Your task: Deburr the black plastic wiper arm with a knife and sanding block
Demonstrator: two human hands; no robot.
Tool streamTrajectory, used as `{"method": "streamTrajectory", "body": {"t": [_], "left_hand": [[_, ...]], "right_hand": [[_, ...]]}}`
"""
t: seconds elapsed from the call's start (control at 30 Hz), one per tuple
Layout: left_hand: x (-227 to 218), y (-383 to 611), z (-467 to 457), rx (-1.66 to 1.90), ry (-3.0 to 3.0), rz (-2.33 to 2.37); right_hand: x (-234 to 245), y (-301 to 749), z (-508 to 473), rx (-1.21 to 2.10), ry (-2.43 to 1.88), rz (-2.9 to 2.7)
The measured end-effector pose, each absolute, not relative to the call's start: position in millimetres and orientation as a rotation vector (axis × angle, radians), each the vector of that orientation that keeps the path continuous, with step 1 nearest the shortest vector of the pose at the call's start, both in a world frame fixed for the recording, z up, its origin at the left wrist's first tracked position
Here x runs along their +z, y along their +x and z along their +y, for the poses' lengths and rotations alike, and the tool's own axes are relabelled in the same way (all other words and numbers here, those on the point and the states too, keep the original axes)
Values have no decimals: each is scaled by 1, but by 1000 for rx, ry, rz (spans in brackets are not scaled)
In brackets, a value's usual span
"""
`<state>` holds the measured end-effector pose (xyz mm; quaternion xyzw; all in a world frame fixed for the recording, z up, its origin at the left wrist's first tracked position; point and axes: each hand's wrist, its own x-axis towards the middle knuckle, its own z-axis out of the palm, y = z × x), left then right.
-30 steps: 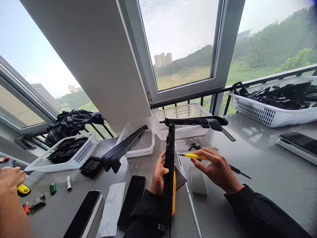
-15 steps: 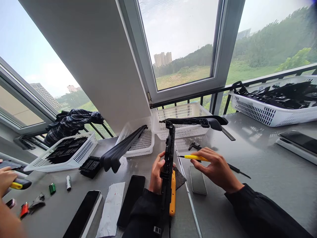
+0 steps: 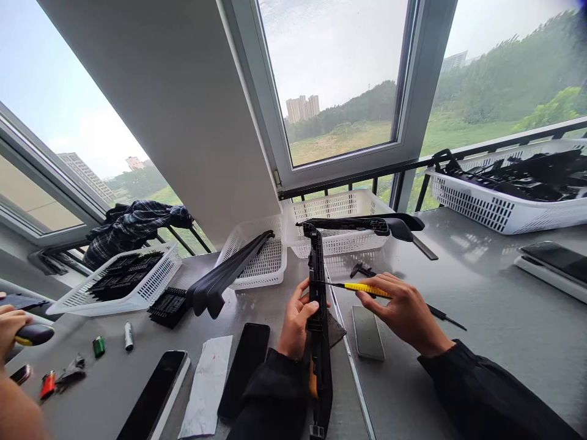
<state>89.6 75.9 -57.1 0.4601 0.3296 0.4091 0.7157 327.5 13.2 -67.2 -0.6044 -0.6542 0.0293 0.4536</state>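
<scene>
My left hand (image 3: 297, 321) is closed around a long black plastic trim piece (image 3: 317, 269), its ribbed inner side showing. In my right hand (image 3: 401, 308) is a slim yellow-handled tool (image 3: 367, 289), pinched between thumb and fingers. Its thin dark tip points left and meets the edge of the trim piece; whether it touches is too fine to tell. Under the trim piece, an orange tool (image 3: 313, 382) is mostly hidden, beside a dark cloth (image 3: 336, 330). A black caliper (image 3: 362, 271) lies partly behind my right hand, near a grey phone-like slab (image 3: 367, 333).
White baskets (image 3: 261, 281) line the window side; more black trim pieces (image 3: 220, 275) lean on one. A basket of black parts (image 3: 495, 205) stands at right. Phones (image 3: 245, 370), white paper (image 3: 206, 385) and a red lighter (image 3: 47, 386) lie at left. Another person's hand (image 3: 11, 324) holds pliers-like handles.
The trim piece has turned and its lower end shifted right, covering more of the orange tool. The yellow tool's tip has come to the trim piece's edge. My left thumb has moved right.
</scene>
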Motion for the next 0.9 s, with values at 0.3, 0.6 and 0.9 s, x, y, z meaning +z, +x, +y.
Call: {"method": "streamTrajectory", "body": {"t": [0.3,0.6,0.9], "left_hand": [[-58,88,79,910,997,736],[-67,74,94,775,939,518],[-63,72,97,723,948,479]], "right_hand": [[-63,329,12,72,-1444,-1674],[-57,334,12,78,-1368,-1720],[-54,333,10,191,-1322,-1793]]}}
